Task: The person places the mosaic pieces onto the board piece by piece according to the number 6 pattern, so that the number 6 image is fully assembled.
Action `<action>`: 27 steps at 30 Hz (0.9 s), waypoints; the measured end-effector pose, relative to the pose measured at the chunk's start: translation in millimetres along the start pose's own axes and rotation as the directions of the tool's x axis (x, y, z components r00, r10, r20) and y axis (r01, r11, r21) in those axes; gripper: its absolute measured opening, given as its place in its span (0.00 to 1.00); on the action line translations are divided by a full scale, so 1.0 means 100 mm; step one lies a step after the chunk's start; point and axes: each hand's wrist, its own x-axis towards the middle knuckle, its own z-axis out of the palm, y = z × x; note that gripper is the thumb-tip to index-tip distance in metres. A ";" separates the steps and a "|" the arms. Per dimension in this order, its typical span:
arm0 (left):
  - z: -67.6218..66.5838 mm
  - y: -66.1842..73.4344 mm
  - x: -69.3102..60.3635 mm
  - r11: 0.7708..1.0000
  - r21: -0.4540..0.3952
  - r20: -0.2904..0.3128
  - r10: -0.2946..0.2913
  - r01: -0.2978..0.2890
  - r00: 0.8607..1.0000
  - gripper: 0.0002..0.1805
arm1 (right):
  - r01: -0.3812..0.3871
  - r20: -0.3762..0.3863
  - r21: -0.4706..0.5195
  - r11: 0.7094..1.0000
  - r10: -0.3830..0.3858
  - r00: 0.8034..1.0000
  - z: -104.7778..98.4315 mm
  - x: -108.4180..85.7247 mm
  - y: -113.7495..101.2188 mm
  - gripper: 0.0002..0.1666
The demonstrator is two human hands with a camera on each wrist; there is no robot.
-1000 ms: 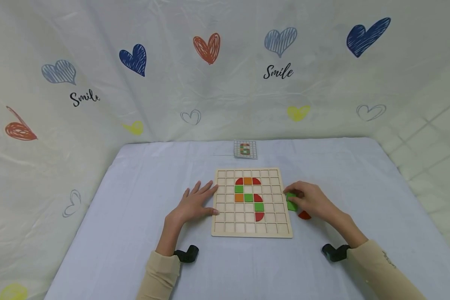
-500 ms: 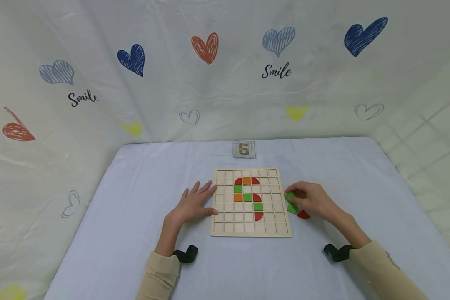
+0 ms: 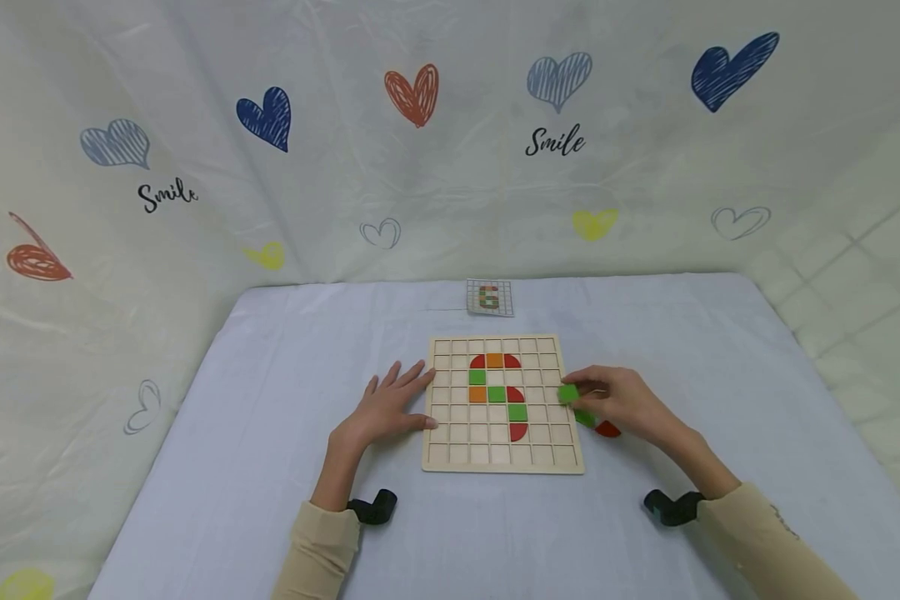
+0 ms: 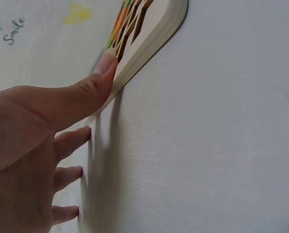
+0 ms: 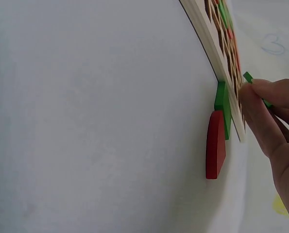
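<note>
A wooden grid board lies flat on the table, with several red, orange and green tiles set in its cells. Spread along its left edge, my left hand rests with straight fingers, the thumb touching the rim in the left wrist view. My right hand pinches a green square tile between thumb and fingers, just over the board's right edge. Under that hand, a second green tile lies against the board's side on the cloth. Beside it is a red rounded tile.
A small card printed with a coloured grid pattern lies behind the board. A white cloth covers the table. Behind stands a pale curtain with printed hearts. A black wrist camera sits on each wrist.
My right hand has picked up a green square tile from beside the board and carried it slightly left, over the right edge. My left hand has stayed in place.
</note>
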 end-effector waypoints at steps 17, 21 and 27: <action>0.01 0.00 0.00 1.000 -0.002 0.004 -0.002 0.002 1.000 0.48 | 0.010 0.040 0.071 0.997 -0.013 0.999 0.20 0.02 -0.11 0.21; 0.00 0.01 -0.01 1.000 -0.009 0.001 -0.002 0.002 1.000 0.48 | 0.028 0.046 0.078 0.997 -0.031 0.998 0.26 0.02 -0.14 0.20; 0.00 0.01 -0.01 1.000 -0.003 -0.003 -0.001 0.001 1.000 0.48 | 0.038 0.069 0.095 0.995 -0.045 0.997 0.33 0.03 -0.21 0.19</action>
